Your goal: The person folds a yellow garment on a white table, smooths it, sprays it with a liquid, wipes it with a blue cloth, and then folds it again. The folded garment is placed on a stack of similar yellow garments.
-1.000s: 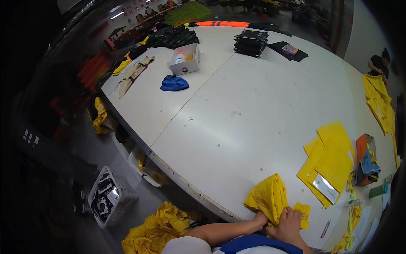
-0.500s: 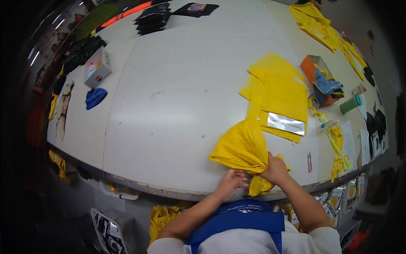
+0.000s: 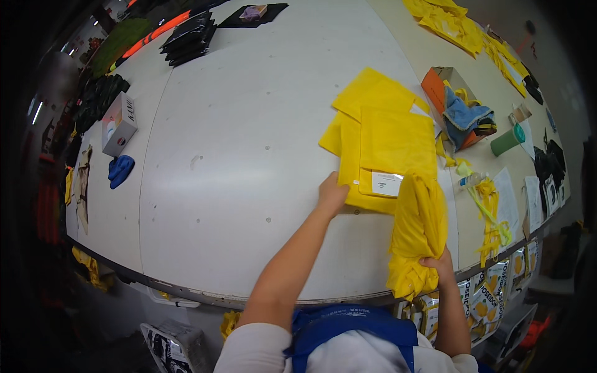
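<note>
My right hand (image 3: 440,267) is closed round the lower part of a gathered yellow fabric bundle (image 3: 420,217), which stands upright near the table's front edge. Its top overlaps the lower right corner of a flat yellow fabric pile (image 3: 398,143). At that pile's lower left corner, my left hand (image 3: 333,194) grips the edge of the yellow fabric; the fingertips are partly hidden. A white printed card (image 3: 387,184) lies on the pile, partly covered by the bundle.
An orange box (image 3: 435,93) with a blue cloth (image 3: 466,118) stands right of the pile, near a green cup (image 3: 508,140), a clear bottle (image 3: 472,180) and yellow strips (image 3: 489,214). Black packets (image 3: 189,37) are stacked far left; a white box (image 3: 119,124) and blue cloth (image 3: 120,170) lie left.
My right hand has carried the yellow bundle rightward and turned it upright. My left hand has reached forward from near the bundle to the flat pile's edge. The camera view has shifted slightly.
</note>
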Demonstrator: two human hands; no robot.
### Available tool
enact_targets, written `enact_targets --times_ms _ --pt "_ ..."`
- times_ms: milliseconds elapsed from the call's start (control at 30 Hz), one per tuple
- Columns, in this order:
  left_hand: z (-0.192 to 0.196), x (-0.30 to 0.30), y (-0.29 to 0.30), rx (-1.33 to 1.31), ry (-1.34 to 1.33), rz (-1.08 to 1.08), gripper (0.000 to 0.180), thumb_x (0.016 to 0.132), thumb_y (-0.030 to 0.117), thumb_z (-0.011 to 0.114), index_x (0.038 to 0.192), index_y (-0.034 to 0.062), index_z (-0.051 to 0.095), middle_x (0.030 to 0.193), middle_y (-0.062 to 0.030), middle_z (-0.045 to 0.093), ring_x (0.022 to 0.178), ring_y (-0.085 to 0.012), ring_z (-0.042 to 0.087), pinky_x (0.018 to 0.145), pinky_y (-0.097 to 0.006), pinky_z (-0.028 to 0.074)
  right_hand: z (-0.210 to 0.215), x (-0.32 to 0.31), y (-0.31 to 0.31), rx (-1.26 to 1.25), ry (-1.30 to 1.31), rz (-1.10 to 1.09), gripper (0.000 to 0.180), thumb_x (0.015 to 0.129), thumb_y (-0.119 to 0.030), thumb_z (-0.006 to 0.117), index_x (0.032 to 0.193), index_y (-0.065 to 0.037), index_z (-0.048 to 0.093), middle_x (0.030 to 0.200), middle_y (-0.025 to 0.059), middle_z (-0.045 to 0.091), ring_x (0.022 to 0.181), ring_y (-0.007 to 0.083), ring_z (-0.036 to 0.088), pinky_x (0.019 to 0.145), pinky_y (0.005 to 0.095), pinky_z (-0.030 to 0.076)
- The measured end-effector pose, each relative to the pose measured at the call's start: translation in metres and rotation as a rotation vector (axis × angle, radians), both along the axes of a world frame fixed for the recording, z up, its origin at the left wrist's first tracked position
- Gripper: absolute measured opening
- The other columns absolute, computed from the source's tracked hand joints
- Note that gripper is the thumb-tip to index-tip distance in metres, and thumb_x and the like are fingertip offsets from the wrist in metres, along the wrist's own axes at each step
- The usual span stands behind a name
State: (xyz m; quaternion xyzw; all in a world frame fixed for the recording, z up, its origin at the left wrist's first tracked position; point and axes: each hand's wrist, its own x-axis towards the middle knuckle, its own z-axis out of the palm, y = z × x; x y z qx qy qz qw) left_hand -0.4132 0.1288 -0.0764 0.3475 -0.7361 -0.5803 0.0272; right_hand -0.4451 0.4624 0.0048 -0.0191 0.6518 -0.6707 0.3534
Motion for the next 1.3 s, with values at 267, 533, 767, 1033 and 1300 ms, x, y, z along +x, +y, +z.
enact_targets --times_ms 267,533,767,1033,1300 --pt "0.035 0.219 -0.103 0.249 -0.241 0.051 0.041 0.078 0.002 0.062 0.118 0.0004 0.057 0.110 -0.0118 0.062 0.100 -0.0201 0.059 0.086 -0.032 0.047 0.018 -0.016 -0.027 0.232 0.333 0.262 0.060 0.065 0.000 0.066 0.123 0.001 0.051 0.117 0.0095 0.062 0.109 0.0214 0.058 0.096 0.0328 0.043" --pt "0.005 0.260 0.031 -0.819 -0.216 -0.117 0.057 0.076 0.026 0.072 0.128 0.0148 0.051 0.130 -0.0179 0.046 0.119 -0.0357 0.043 0.100 -0.047 0.035 0.001 0.043 -0.113 0.662 0.631 0.797 0.066 0.064 -0.017 0.073 0.124 -0.003 0.050 0.103 0.0229 0.065 0.098 0.0398 0.061 0.085 0.0410 0.049" --pt "-0.043 0.288 0.062 -0.757 -0.048 -0.511 0.052 0.073 0.030 0.073 0.122 0.0199 0.056 0.121 -0.0151 0.047 0.115 -0.0337 0.042 0.099 -0.049 0.033 -0.008 0.052 -0.109 0.605 0.650 0.784 0.067 0.063 -0.015 0.073 0.125 -0.003 0.050 0.107 0.0213 0.065 0.101 0.0365 0.062 0.087 0.0381 0.049" --pt "-0.005 0.294 0.076 -0.641 -0.257 0.379 0.077 0.074 0.018 0.074 0.140 0.0156 0.034 0.141 -0.0210 0.025 0.121 -0.0406 0.034 0.104 -0.050 0.028 -0.036 0.042 -0.097 0.420 0.436 0.538 0.060 0.061 -0.006 0.068 0.119 0.002 0.054 0.109 0.0147 0.067 0.101 0.0250 0.063 0.089 0.0320 0.047" --pt "-0.018 0.301 0.046 -0.573 -0.318 0.326 0.060 0.077 0.011 0.071 0.132 0.0104 0.046 0.127 -0.0218 0.037 0.109 -0.0378 0.047 0.094 -0.041 0.042 -0.043 0.042 -0.096 0.409 0.448 0.540 0.059 0.061 -0.004 0.067 0.119 0.002 0.054 0.110 0.0147 0.067 0.101 0.0250 0.063 0.089 0.0316 0.047"
